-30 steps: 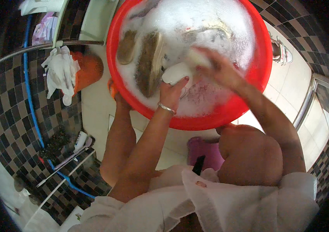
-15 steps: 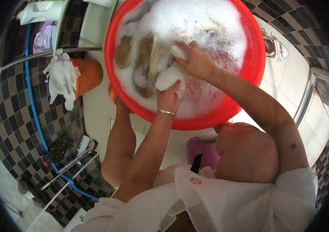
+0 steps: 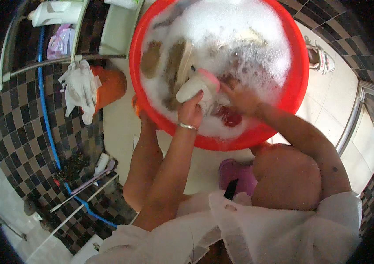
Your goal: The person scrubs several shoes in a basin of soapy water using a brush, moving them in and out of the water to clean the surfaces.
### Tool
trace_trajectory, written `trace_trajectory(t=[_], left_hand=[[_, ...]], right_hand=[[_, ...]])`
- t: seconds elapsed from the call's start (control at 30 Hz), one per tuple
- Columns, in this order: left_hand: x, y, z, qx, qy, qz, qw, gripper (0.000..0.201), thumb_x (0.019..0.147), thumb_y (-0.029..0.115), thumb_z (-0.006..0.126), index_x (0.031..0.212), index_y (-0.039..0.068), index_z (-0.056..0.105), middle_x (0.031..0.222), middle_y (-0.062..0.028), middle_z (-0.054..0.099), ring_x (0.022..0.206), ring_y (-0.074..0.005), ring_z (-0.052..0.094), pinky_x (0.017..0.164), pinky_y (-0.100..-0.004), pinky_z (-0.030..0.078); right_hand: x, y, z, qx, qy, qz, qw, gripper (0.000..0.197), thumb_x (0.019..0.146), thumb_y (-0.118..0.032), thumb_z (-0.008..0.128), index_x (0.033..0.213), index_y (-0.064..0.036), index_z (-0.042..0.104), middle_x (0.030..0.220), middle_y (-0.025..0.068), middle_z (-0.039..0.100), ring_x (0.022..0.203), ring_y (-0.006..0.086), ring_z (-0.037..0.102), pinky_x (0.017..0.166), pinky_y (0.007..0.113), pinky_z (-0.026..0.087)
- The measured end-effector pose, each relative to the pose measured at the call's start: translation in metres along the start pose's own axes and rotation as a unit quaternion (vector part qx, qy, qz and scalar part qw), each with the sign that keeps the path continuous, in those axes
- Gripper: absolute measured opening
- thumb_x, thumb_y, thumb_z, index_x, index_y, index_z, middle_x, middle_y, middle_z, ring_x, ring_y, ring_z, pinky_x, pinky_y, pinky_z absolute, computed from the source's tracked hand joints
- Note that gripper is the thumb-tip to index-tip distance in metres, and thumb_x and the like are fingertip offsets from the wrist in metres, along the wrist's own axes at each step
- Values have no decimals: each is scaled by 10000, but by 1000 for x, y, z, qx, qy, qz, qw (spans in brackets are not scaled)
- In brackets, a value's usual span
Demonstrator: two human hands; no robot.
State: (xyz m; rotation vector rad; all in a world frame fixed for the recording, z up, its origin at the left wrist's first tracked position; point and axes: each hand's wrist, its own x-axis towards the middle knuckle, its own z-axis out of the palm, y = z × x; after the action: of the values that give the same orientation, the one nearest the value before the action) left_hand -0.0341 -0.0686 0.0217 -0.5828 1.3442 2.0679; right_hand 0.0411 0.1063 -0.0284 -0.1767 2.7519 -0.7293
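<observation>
A large red basin (image 3: pixel 302 66) holds foamy water. Over its near part my left hand (image 3: pixel 191 110), a silvery bracelet at the wrist, is closed round a white shoe (image 3: pixel 190 89) with a pink area at its far end. Just right of the shoe, my right hand (image 3: pixel 245 100) reaches low into the suds. Motion smears its fingers, and I cannot make out anything in them. Shoes with brownish soles (image 3: pixel 178 59) lie partly sunk in the foam at the basin's left. Thick white foam (image 3: pixel 226 26) hides much of what else is in the water.
Left of the basin stands an orange bucket (image 3: pixel 113 88) with white cloth (image 3: pixel 78 90) over its edge. A rack (image 3: pixel 42 66) holds a white bottle (image 3: pixel 59 13). A blue hose (image 3: pixel 46 110) runs down the tiled wall. Another shoe (image 3: pixel 322 59) stands on the right; a purple stool (image 3: pixel 233 174) sits near my legs.
My right hand has moved down and right, away from the far side of the shoe. The pale block it held is no longer visible. The shoe has turned, showing pink.
</observation>
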Motion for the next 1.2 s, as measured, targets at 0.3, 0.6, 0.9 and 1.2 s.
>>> trace_trajectory(t=[0.3, 0.6, 0.9, 1.2], left_hand=[[-25, 3, -25, 199, -140, -87, 966, 449, 697, -31, 603, 1123, 18, 468, 960, -57, 586, 872, -191, 572, 707, -315, 492], [-39, 5, -21, 162, -169, -135, 963, 471, 648, -35, 666, 1086, -9, 494, 937, -85, 591, 823, -195, 587, 700, -310, 502], [-40, 26, -13, 467, -253, -87, 843, 505, 580, 136, 765, 1016, -8, 555, 993, -88, 583, 901, -159, 550, 774, -294, 459], [-37, 14, -15, 434, -274, -18, 858, 478, 594, 146, 756, 1012, 14, 567, 976, -82, 586, 860, -152, 551, 753, -288, 456]], right_hand=[[0, 10, -89, 603, -59, 38, 795, 479, 774, -124, 594, 1227, -111, 438, 1092, 93, 529, 988, 163, 500, 809, 294, 434], [41, -41, -90, 121, -130, 65, 982, 528, 768, -350, 545, 1254, -189, 415, 1188, 151, 476, 1130, 328, 415, 908, 389, 374], [22, 42, -12, -77, -84, 107, 988, 520, 776, -330, 550, 1249, -167, 410, 1206, 157, 455, 1109, 326, 433, 921, 405, 352], [0, -53, -60, 345, -28, -77, 935, 518, 777, -279, 560, 1243, -137, 383, 1212, 182, 415, 1085, 336, 455, 921, 384, 375]])
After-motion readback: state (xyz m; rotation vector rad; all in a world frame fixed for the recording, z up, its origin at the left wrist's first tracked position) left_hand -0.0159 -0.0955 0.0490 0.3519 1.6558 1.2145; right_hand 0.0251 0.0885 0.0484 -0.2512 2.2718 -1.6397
